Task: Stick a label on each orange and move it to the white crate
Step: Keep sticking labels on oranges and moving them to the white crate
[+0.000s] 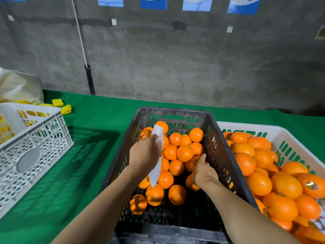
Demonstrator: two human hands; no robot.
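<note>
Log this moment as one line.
left hand: holds label strip over black crate | right hand: grips labelled orange inside it | white crate: holds labelled oranges

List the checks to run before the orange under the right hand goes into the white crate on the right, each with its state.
1. Sticker on the orange under the right hand: ok, one shows.
2. Grip on it: cannot tell, fingers hidden.
3. Hold on the label strip by the left hand: ok, pinched.
4. Room in the white crate: ok, far end below the rim.
5. Way over the black crate wall: ok, nothing across it.
</note>
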